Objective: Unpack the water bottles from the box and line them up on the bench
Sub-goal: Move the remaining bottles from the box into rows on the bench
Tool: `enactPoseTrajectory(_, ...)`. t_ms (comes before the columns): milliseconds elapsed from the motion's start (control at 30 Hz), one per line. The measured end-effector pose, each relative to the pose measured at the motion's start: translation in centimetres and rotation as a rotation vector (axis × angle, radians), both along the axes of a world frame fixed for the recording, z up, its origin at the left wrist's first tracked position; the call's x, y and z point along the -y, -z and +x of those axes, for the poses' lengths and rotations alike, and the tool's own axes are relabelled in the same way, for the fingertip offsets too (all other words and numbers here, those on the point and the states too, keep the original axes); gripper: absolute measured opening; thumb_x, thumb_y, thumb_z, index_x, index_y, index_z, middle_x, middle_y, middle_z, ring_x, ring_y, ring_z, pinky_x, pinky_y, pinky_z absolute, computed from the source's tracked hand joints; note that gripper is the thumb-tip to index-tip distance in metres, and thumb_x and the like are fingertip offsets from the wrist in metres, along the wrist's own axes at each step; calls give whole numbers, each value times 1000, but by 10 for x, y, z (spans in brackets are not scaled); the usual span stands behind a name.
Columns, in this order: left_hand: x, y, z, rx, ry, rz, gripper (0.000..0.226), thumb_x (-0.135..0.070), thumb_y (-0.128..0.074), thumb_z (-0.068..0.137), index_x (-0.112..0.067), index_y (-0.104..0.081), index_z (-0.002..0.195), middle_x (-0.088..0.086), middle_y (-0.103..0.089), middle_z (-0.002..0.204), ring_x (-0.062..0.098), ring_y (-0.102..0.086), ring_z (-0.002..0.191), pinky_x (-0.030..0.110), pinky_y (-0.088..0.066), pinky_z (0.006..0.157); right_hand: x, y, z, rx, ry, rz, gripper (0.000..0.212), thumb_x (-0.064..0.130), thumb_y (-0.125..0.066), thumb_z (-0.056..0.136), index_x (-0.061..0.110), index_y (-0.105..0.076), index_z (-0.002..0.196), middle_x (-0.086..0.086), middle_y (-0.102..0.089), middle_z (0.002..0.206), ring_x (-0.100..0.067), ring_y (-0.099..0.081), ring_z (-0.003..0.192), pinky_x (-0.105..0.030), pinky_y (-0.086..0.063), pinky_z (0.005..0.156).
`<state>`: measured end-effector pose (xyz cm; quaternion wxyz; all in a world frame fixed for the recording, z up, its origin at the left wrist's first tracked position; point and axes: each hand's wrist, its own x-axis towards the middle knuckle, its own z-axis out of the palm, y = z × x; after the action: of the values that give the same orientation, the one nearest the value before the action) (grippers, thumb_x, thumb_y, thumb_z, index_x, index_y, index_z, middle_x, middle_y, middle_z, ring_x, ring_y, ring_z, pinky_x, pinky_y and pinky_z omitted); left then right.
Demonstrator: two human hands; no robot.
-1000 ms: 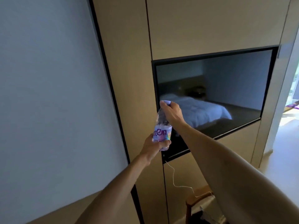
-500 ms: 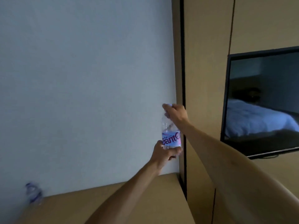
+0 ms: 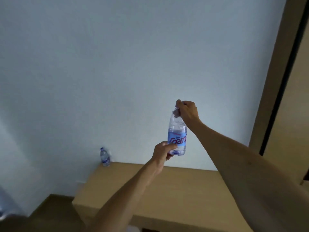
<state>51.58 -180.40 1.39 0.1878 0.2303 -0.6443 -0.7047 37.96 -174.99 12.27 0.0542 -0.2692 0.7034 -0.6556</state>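
While the left hand [image 3: 164, 152] grips the base of the water bottle [image 3: 177, 134] and the right hand [image 3: 187, 111] pinches its cap at centre frame, it should be lowered upright onto the worktop [image 3: 167, 190], in line with the standing bottle [image 3: 105, 156] at lower left.

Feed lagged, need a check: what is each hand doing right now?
Left hand: grips the lower part of the water bottle.
Right hand: grips the same bottle at its cap end.
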Motion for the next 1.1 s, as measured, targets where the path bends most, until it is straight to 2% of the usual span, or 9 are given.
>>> enactPoseTrajectory(100, 21, 10, 32, 39, -2, 8, 58, -46, -75, 49, -10, -65, 93, 6, -60, 73, 12, -49, 60, 23, -36, 56, 41, 11, 22, 33, -114, 56, 30, 26, -51, 89, 8, -64, 68, -6, -69, 58, -17, -67, 59, -30, -52, 70)
enactPoseTrajectory(200, 42, 15, 52, 48, 3, 16, 50, -41, -75, 59, -11, -62, 97, 10, -69, 81, 18, -64, 67, 26, -40, 57, 82, 20, 42, 99, -252, 29, 30, 23, -49, 92, 6, -61, 70, -13, -66, 55, -36, -68, 72, -45, -55, 86)
enactPoseTrajectory(300, 67, 20, 64, 40, -57, 31, 66, -38, -77, 60, 0, -61, 112, 24, -71, 98, 29, -67, 80, 29, -46, 62, 116, 27, 56, 162, -338, -39, 29, 20, -46, 94, 4, -58, 73, -10, -61, 46, -37, -64, 66, -51, -55, 86)
enactPoseTrajectory(400, 87, 24, 67, 33, -175, 30, 82, -41, -80, 49, 1, -54, 114, 23, -70, 100, 29, -65, 81, 30, -47, 63, 142, 28, 58, 164, -372, -15, 27, 23, -48, 91, 6, -58, 72, -9, -62, 49, -34, -65, 67, -46, -55, 81)
enactPoseTrajectory(567, 121, 17, 57, -11, -210, 38, 61, -42, -68, 51, -6, -61, 100, 15, -68, 86, 25, -64, 72, 26, -45, 62, 181, 27, 42, 92, -364, 39, 28, 29, -55, 91, 5, -60, 76, -16, -70, 67, -26, -66, 61, -27, -48, 60)
enactPoseTrajectory(733, 157, 8, 52, -7, -202, 122, 57, -40, -54, 67, -1, -61, 107, 20, -66, 87, 28, -63, 67, 28, -41, 62, 215, 20, 25, 37, -356, 91, 34, 37, -62, 85, 5, -61, 73, -15, -71, 66, -20, -65, 60, -32, -51, 65)
enactPoseTrajectory(867, 187, 8, 44, -110, -253, 246, 54, -52, -44, 85, -8, -74, 90, 21, -69, 85, 29, -61, 61, 29, -41, 58, 240, 18, 19, -61, -269, 125, 39, 45, -63, 83, 9, -60, 70, -4, -70, 59, -7, -61, 48, -24, -49, 58)
enactPoseTrajectory(1000, 220, 17, 41, -114, -272, 330, 61, -53, -33, 95, -6, -72, 95, 20, -70, 86, 28, -61, 52, 22, -40, 46, 266, 18, 21, -103, -266, 131, 42, 48, -66, 82, 6, -63, 75, -3, -70, 60, -16, -69, 57, -26, -54, 63)
enactPoseTrajectory(1100, 245, 19, 43, -96, -270, 304, 58, -49, -32, 98, -5, -69, 101, 17, -71, 86, 28, -64, 57, 22, -42, 50, 292, 14, 26, -114, -288, 146, 39, 45, -63, 86, 7, -60, 76, -3, -69, 59, -16, -67, 54, -25, -52, 60)
